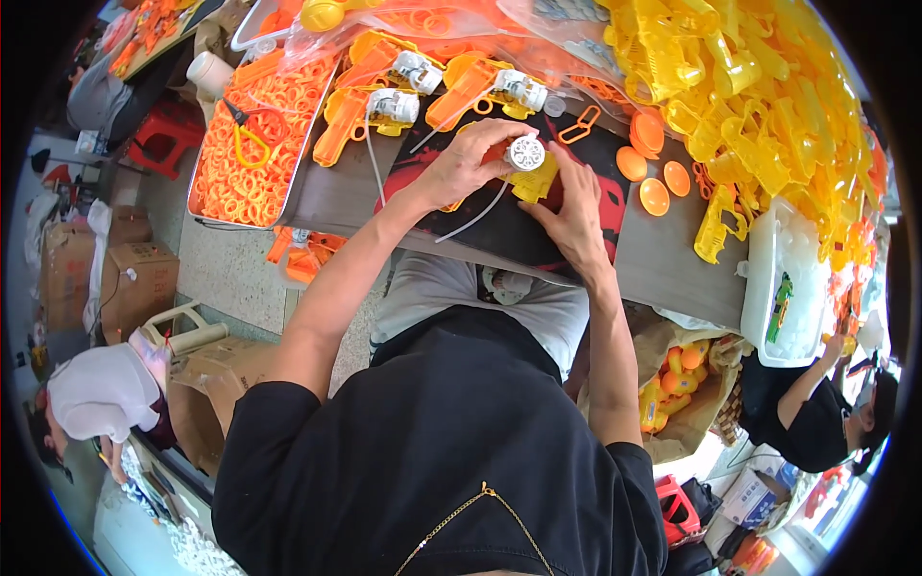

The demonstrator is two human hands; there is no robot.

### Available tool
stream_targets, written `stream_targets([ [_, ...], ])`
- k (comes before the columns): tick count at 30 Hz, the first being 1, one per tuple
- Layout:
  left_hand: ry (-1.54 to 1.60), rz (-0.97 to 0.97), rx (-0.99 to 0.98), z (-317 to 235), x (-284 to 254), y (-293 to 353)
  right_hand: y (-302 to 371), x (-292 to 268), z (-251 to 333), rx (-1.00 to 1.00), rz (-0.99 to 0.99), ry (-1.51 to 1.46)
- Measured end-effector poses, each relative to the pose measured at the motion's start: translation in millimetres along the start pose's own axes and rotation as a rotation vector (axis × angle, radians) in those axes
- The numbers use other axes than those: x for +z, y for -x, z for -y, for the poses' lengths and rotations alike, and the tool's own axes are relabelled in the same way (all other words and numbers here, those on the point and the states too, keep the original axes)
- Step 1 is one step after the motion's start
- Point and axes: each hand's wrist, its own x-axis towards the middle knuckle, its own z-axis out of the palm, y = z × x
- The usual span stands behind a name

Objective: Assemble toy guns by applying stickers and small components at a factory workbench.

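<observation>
One yellow toy-gun shell (531, 184) with a round white mechanism (526, 153) is held above the black-and-red mat (514, 237) on the bench (663, 264): left hand (471, 161) gripping beside the mechanism, right hand (578, 213) holding the shell's right side.

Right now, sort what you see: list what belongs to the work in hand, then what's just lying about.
In the work: white round part, at the left fingers; yellow shell, at the right fingers; pale tube; dark mat; probably the orange rings.

Apparently just lying about: red stool; cardboard box.
</observation>
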Motion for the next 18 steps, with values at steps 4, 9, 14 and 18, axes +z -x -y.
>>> stream_targets([
  [4, 0.417, -0.025, -0.227, 0, -16, -1, -6, -6, 24, 0.045, -0.082, -0.203],
  [9, 0.154, -0.025, -0.045, -9, -37, -10, -20, -16, 41, 0.064, -0.089, -0.238],
  [14, -0.047, 0.142, 0.090, -10, -42, -21, -26, -25, 41, 0.093, -0.036, -0.263],
  [18, -0.127, 0.279, 0.127, -10, -47, -37, -30, -28, 42, 0.096, -0.014, -0.258],
])
